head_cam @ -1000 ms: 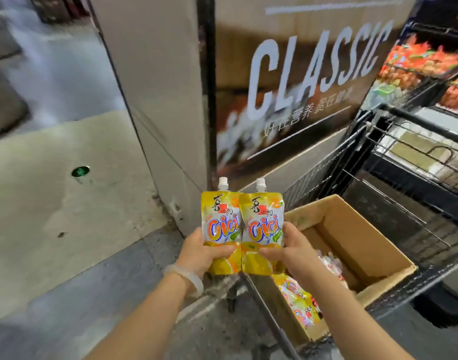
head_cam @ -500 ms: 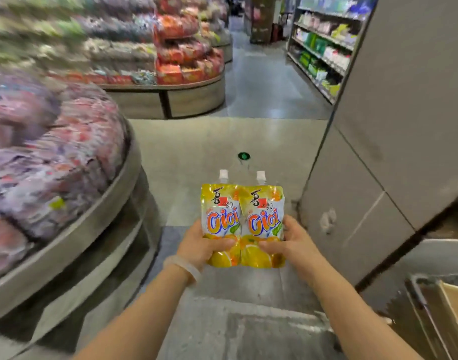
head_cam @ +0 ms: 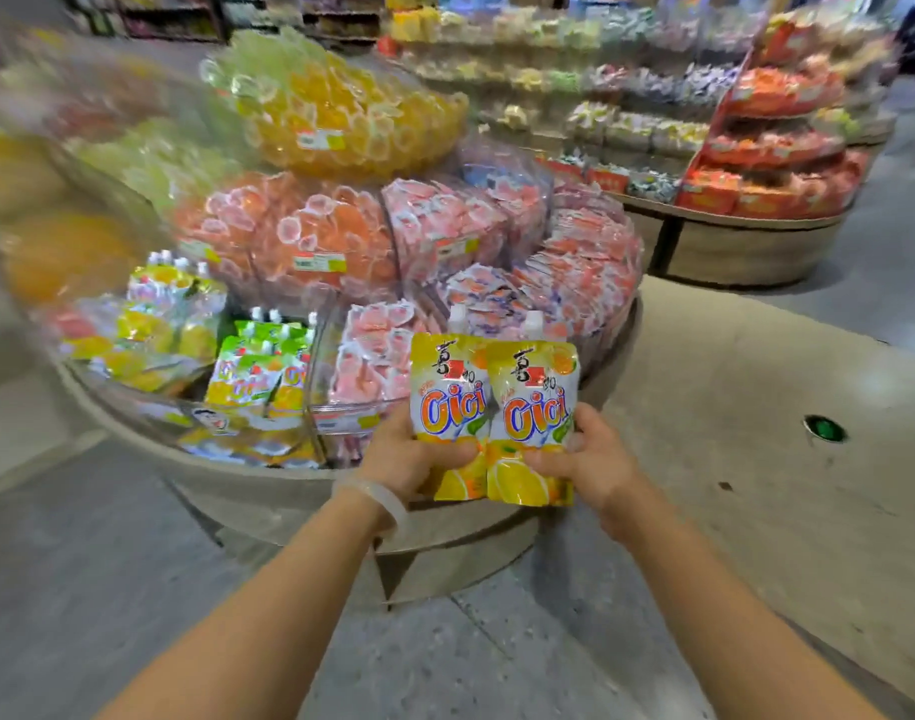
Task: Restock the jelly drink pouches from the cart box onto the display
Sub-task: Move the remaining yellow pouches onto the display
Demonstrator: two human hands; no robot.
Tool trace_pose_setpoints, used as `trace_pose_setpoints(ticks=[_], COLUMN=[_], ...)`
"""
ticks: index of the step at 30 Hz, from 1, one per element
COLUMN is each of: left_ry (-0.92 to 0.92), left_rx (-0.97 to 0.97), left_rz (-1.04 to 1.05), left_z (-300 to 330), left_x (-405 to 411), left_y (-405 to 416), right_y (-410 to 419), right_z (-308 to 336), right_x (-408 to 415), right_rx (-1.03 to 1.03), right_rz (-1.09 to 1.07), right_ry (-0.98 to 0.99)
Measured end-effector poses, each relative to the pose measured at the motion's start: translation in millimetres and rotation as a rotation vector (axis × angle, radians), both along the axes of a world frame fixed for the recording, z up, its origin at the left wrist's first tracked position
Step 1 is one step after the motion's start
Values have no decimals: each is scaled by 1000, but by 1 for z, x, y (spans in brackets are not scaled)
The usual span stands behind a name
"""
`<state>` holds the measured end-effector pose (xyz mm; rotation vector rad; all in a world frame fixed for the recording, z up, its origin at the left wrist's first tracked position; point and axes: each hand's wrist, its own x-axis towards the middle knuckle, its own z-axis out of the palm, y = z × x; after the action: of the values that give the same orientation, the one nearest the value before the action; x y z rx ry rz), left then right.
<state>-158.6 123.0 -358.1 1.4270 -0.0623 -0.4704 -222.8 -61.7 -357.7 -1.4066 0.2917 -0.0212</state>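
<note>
Two yellow jelly drink pouches with white caps stand upright side by side in front of me. My left hand [head_cam: 408, 454] grips the left pouch [head_cam: 447, 402] by its lower part. My right hand [head_cam: 588, 457] grips the right pouch [head_cam: 533, 407] the same way. Just behind them is the round tiered display [head_cam: 299, 491] with a wooden rim. Its lowest tier holds more yellow and green pouches [head_cam: 258, 366] left of my hands, with pink jelly packs [head_cam: 372, 361] beside them. The cart box is out of view.
Higher tiers of the round display carry orange and yellow jelly cups [head_cam: 341, 122]. A second round display [head_cam: 746, 241] with red packs stands at the back right. Grey and beige floor [head_cam: 731, 407] lies to the right, with a small green floor marker [head_cam: 824, 428].
My view has swung left from the cart and pillar to the round display. Both hands kept the two pouches upright and carried them toward the display's lower tier.
</note>
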Motion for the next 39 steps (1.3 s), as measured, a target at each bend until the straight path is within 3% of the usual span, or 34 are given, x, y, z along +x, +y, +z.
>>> trace_pose_setpoints(ticks=[13, 23, 30, 39], left_ry=[19, 71, 74, 87], left_rx=[-37, -52, -32, -19], left_rz=[531, 824, 771, 496], left_z=[12, -7, -9, -11], left_x=[85, 118, 182, 300], left_y=[172, 309, 420, 493], right_y=[168, 326, 428, 490], right_z=[-1, -21, -24, -28], right_x=[203, 267, 315, 385], right_rx=[-64, -78, -63, -122], right_rz=[550, 775, 703, 461], right_ry=[-50, -27, 2, 73])
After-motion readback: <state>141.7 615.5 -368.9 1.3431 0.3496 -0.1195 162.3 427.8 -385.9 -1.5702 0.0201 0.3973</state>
